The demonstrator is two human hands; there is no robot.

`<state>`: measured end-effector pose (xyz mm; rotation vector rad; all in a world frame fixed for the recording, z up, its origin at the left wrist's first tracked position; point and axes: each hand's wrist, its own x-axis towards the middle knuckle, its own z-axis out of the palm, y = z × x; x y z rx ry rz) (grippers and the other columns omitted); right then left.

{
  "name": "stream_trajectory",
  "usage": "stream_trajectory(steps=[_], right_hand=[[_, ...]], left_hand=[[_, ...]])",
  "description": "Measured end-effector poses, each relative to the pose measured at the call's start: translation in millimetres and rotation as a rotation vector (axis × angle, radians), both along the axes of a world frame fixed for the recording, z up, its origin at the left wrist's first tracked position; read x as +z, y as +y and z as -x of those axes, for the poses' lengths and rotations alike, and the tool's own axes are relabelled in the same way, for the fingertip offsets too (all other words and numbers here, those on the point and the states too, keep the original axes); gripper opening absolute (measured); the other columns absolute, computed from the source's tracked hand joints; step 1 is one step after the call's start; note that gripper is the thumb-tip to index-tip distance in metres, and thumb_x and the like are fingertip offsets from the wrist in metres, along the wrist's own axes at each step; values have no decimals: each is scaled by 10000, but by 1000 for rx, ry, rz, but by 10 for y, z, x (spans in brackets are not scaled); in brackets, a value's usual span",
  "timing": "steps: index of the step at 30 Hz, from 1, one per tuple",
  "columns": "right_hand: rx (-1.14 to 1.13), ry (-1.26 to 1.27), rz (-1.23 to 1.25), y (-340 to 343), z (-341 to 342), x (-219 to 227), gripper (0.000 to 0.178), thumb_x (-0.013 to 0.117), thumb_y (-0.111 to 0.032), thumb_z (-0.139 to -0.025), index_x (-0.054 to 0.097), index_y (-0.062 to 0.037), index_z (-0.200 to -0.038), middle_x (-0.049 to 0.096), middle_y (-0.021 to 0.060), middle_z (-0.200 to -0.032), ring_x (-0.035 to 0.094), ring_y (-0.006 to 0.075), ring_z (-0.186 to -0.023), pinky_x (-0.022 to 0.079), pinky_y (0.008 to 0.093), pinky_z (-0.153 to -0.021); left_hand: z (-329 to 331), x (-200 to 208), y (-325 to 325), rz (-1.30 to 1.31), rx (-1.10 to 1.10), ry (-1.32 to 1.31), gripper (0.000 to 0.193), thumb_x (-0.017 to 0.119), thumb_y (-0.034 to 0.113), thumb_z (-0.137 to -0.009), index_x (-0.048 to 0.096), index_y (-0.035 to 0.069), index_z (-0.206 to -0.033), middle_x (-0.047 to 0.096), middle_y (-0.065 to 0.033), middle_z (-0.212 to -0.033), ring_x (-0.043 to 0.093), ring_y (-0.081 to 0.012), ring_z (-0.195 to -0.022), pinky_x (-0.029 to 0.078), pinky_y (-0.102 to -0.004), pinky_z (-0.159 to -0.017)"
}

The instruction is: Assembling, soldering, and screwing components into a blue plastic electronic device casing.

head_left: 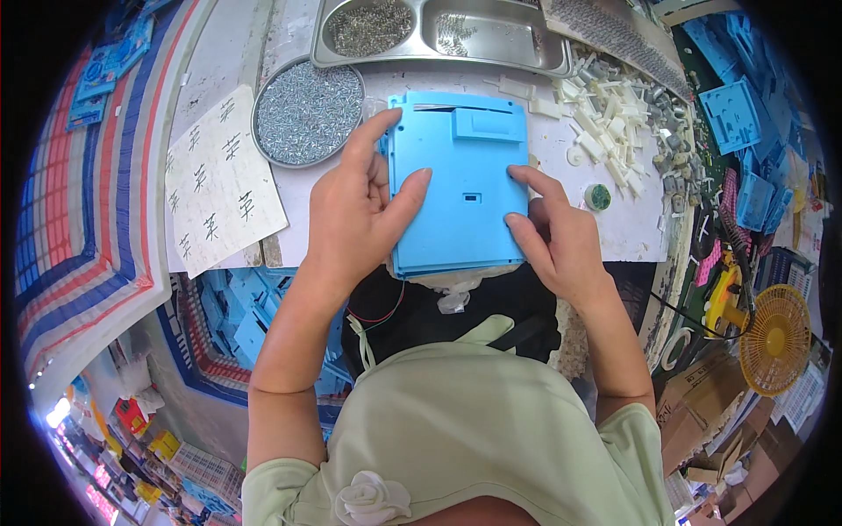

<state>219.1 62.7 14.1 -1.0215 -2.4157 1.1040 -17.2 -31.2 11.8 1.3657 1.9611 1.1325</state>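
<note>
A light blue plastic casing (pixel 452 223) lies flat near the table's front edge, with a raised block near its top and a small slot in the middle. My left hand (pixel 346 210) closes on its left side, thumb over the face and index finger up at the far left corner. At the right side, my right hand (pixel 566 237) grips the edge with thumb and index finger on the face. The other fingers of that hand are partly hidden. Red and green wires (pixel 379 317) hang below the casing.
A round tray of small screws (pixel 307 114) and a handwritten sheet (pixel 224 188) lie left. Behind stands a divided metal tray (pixel 491 54) with small metal parts. White plastic pieces (pixel 605 123), a small green-topped round item (pixel 597 196) and a yellow fan (pixel 775 340) are right.
</note>
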Motion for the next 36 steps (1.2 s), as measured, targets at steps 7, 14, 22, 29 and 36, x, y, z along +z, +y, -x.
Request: stream_trajectory(steps=[7,14,22,29,36], right_hand=[[113,-57,-185,43,38,-15,459,671,-215,-959,537,-109,-1384,662,140,-724,657,345,-641,499,425,-582],[225,-115,-275,-94,42,70,617,653,-145,-953,422,-70,-1520,662,144,-749,654,350,-642,524,434,-613],[398,-477,-192,124,128,536,497,667,-198,-926,556,-72,-1394,672,122,-742,670,332,-660,525,428,-607],[380,16,-469,716,1058,519,196,718,-196,-837,736,-101,-1007,691,99,-832,661,317,-857,543,416,-749],[732,-200,-834,815,2604,-73,100,720,-177,-807,754,-101,-861,728,34,-874,616,234,-999,507,395,-802]], left_hand=[[-50,-73,-151,-1,49,68,608,771,203,-875,520,30,-1402,460,-3,-608,471,-118,-510,394,-276,-500],[-47,-159,-165,36,85,102,605,776,207,-877,525,14,-1393,448,-22,-596,482,-161,-515,429,-313,-524],[153,-85,-165,15,25,-52,453,769,175,-881,625,8,-1277,461,-42,-619,496,-167,-548,439,-302,-549],[1058,-195,11,0,159,712,142,768,154,-799,745,66,-908,683,-100,-845,654,-315,-850,498,-430,-815],[1098,-257,94,-26,212,561,80,711,165,-834,717,88,-853,664,-79,-856,634,-300,-886,429,-458,-788]])
